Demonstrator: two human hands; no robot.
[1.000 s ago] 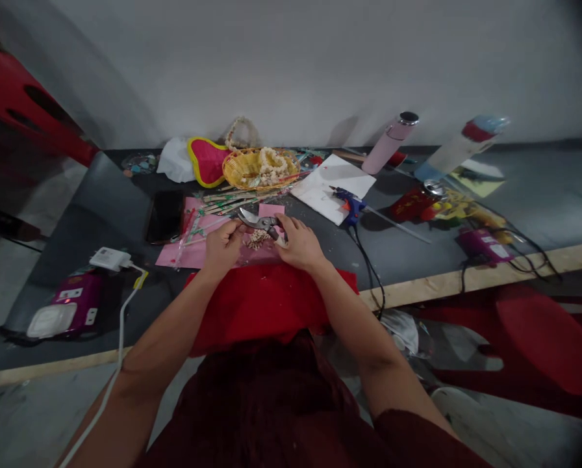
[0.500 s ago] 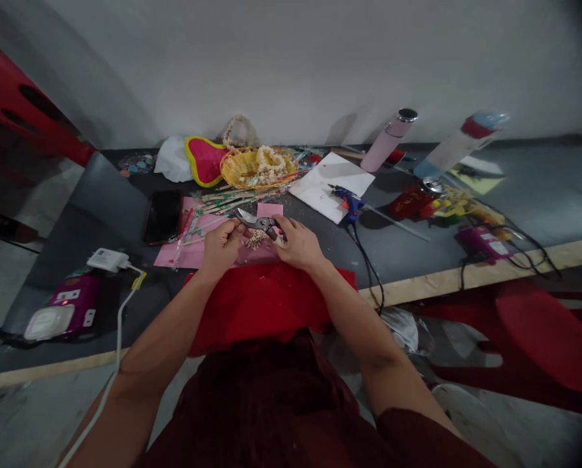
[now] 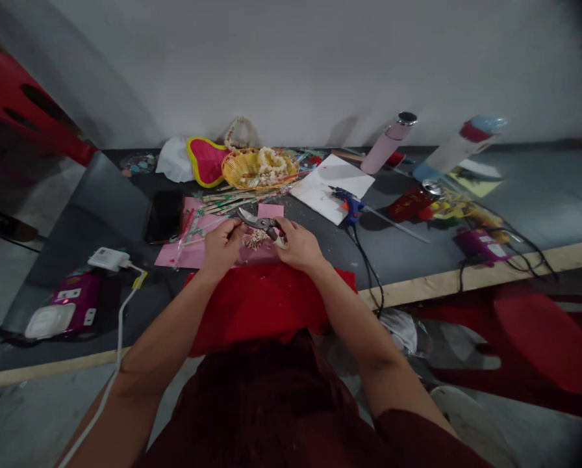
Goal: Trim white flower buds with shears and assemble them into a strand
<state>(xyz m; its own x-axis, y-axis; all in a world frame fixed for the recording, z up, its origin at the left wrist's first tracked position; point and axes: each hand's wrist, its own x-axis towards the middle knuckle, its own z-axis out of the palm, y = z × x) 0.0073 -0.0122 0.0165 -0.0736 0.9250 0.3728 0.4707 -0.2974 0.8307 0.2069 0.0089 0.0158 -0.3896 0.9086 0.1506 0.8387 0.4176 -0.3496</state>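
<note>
My right hand point(image 3: 298, 244) is wrapped round the handles of the pruning shears point(image 3: 262, 222), whose blades point left toward my left hand point(image 3: 224, 246). The fingers of my left hand are pinched together near the blade tips; what they hold is too small to make out. Below the shears lies a small heap of pale pieces point(image 3: 256, 239) on the pink paper point(image 3: 171, 255). A small pink square point(image 3: 270, 210) is just behind the shears. Thin sticks point(image 3: 223, 201) lie behind my left hand.
Behind the sticks stands a yellow basket point(image 3: 232, 170) with pale strung pieces. A phone point(image 3: 164, 216) and power strip point(image 3: 76, 299) are at left. At right are a glue gun point(image 3: 350, 203) on white paper point(image 3: 327, 205), a pink flask point(image 3: 387, 143), a can point(image 3: 410, 201) and cables.
</note>
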